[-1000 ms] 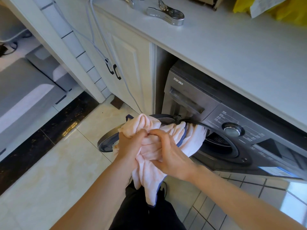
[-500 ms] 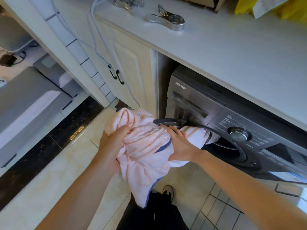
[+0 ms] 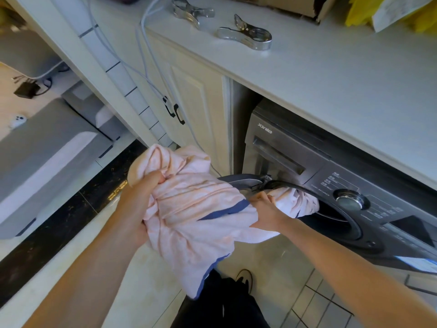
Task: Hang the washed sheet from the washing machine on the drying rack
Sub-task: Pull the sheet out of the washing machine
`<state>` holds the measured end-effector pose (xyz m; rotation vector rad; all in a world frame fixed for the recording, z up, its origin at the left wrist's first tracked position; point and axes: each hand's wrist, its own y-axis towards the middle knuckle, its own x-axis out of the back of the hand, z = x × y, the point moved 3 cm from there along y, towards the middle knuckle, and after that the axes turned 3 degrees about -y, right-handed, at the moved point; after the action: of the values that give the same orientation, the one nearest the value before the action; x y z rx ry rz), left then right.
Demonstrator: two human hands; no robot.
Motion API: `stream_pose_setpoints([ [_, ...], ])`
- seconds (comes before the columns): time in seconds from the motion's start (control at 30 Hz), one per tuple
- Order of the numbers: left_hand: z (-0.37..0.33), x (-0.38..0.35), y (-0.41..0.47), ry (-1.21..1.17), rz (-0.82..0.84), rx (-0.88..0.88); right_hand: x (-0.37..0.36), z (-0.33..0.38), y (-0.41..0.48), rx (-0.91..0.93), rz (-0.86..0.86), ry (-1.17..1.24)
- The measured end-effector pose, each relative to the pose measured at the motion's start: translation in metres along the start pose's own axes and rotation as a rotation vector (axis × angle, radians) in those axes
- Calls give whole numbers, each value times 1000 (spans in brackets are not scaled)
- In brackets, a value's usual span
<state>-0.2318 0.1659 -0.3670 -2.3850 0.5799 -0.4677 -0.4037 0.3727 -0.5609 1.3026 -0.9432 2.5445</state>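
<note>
**Sheet halfway out of the washer**

The dark grey washing machine (image 3: 295,147) sits under the counter (image 3: 331,95) with its round door (image 3: 241,179) swung open. The tail of the pale pink, blue-edged sheet (image 3: 189,209) lies in the drum mouth (image 3: 335,221). The rest is bunched up in the air in front of the machine and hangs down over the tiled floor. The drum is too dark inside to tell how much cloth is in there.

The left hand (image 3: 142,195) has its grip clenched on a fistful near the top of the bundle, fingers partly buried in the folds. The right hand (image 3: 264,211) grasps the cloth right at the drum mouth, and its fingertips are hidden by the fabric.

Towards the counter's front edge lies a large metal clip (image 3: 246,35), with a second clip (image 3: 191,10) near it but apart. Further back, a cardboard box (image 3: 283,5) and something yellow (image 3: 359,13) are cut off by the top of the view, so their contents cannot be seen. Below the bundle a shoe (image 3: 244,278) peeks out.
</note>
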Motion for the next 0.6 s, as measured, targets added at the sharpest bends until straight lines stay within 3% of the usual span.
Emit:
stream_pose_setpoints([
  [0.33, -1, 33, 32, 310, -247, -222, 33, -16, -46, -146, 77, 19],
  [0.5, -7, 27, 31, 467, -218, -435, 55, -8, -63, -219, -50, 85],
  [0.6, -11, 24, 37, 610, -206, -526, 66, 7, -73, -161, -97, 230],
])
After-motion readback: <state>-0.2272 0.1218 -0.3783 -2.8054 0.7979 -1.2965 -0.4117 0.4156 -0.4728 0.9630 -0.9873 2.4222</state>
